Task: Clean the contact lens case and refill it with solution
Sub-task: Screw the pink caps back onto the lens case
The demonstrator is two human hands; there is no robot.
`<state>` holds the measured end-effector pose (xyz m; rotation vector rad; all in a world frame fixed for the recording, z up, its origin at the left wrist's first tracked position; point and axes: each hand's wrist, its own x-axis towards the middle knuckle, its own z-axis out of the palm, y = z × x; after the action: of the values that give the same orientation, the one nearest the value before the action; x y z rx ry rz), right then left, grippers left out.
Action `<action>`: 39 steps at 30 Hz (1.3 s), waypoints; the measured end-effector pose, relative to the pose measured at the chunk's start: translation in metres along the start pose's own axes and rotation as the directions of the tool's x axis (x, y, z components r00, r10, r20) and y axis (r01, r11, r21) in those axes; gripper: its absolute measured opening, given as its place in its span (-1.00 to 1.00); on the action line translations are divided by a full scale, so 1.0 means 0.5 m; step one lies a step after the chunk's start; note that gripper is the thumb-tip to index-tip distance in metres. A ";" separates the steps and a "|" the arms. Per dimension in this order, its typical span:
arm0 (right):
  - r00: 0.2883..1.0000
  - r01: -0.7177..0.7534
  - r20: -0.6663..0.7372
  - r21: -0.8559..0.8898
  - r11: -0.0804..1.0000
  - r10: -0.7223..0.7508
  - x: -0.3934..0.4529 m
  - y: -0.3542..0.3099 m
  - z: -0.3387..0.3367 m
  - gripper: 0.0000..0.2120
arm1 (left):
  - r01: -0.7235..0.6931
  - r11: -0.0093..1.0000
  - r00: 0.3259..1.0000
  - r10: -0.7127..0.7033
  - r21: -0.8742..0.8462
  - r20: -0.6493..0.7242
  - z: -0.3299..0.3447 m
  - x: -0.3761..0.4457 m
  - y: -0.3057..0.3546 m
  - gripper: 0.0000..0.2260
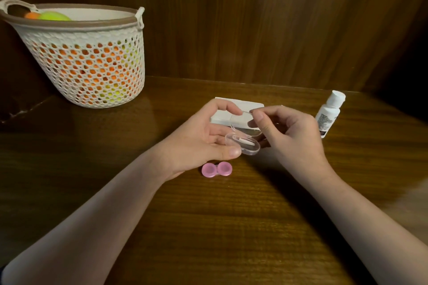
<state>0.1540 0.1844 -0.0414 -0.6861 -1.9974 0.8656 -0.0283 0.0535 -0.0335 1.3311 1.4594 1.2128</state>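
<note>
A pink contact lens case [216, 169] with two round caps lies on the wooden table, just below my hands. My left hand [203, 138] holds a small clear plastic box [243, 144] between thumb and fingers; a thin white piece lies inside it. The box's clear lid stands open, and my right hand [291, 132] pinches the lid's upper edge with thumb and forefinger. A white solution bottle [330, 113] with a white cap stands upright to the right of my right hand.
A white flat box [222, 115] lies on the table behind my hands. At the back left stands a white lattice basket [92, 64] filled with orange and yellow-green balls. Dark wooden walls close the back and sides of the table.
</note>
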 end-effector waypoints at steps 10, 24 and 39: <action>0.972 -0.234 0.005 0.093 0.968 0.234 0.001 0.001 0.009 -0.92 | 0.118 0.993 0.975 -0.120 -0.022 -0.185 -0.010 0.005 -0.007 -0.46; 0.764 0.118 0.645 -0.161 0.980 0.014 -0.010 -0.019 -0.001 -0.69 | 0.243 0.970 0.900 -0.237 -0.031 -0.367 -0.021 0.010 -0.017 -0.42; 0.851 0.068 0.524 -0.064 0.996 -0.024 -0.002 -0.012 -0.015 -0.85 | 0.225 0.974 0.904 -0.210 -0.003 -0.372 -0.015 0.011 -0.011 -0.39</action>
<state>0.1600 0.1826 -0.0341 -0.4710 -2.5363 1.0272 -0.0374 0.0582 -0.0369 0.9614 1.8525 1.3396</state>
